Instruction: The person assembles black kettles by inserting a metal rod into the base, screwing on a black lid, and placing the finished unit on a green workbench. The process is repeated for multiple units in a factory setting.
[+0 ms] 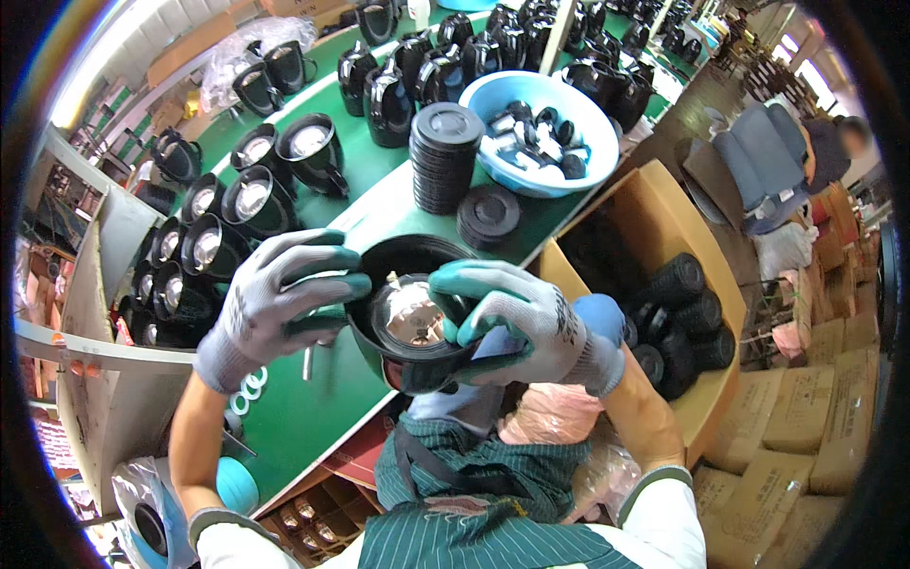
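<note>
A black jug body (417,376) is held up in front of me, tilted so that its wide mouth faces me. Inside it shows a round, silvery crinkled piece (412,311). My left hand (284,294), in a grey glove with green fingertips, is closed on the jug's left rim. Gloved the same way, my right hand (521,318) grips the right side, its fingertips curled over the rim beside the silvery piece. Both palms are turned away, and the jug's underside is hidden.
Several similar black jugs (251,199) stand left on the green table (313,417). Beyond my hands are a stack of black lids (444,156) and a blue basin (588,95) of small parts. A cardboard box (725,313) with black parts stands at right.
</note>
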Tool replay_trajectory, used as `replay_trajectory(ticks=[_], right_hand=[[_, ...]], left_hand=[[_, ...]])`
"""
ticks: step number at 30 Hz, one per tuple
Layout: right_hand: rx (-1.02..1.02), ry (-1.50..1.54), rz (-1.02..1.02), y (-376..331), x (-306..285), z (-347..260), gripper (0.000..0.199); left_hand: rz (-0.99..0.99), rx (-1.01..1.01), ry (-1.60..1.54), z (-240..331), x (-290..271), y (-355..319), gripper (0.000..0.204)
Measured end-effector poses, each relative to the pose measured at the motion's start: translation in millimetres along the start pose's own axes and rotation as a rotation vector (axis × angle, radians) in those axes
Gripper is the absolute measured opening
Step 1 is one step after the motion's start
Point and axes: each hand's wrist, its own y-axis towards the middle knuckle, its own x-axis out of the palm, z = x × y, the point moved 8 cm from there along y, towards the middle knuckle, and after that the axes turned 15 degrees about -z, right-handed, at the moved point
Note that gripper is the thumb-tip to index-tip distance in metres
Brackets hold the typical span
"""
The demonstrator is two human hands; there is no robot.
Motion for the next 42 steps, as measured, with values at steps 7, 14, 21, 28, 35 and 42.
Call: replay_trajectory(ticks=[7,14,21,28,35,42], right_hand=[[0.565,0.511,0.398,-86,40,13,0.073],[0.735,0.530,0.153,-68,60,22,0.035],[0.794,0.640,0.165,-49,59,141,0.030],[1.507,-0.374,-0.083,-56,55,302,0.119],[0.954,-0.265,0.417,-70,42,278,0.066],[0.927,-0.477,0.084,-53,75,251,0.069]], left_hand=[[0.175,-0.204,-0.162,47,143,-71,0.088],[0.738,-0.709,-1.096,-22,211,-86,0.035],[0.514,-0.430,-1.043,-80,313,-125,0.036],[0.654,-0.732,-2.241,-62,407,-157,0.031],[0.368,-0.607,-1.653,-57,455,-185,0.042],[0.489,-0.845,-1.901,-49,400,-138,0.055]])
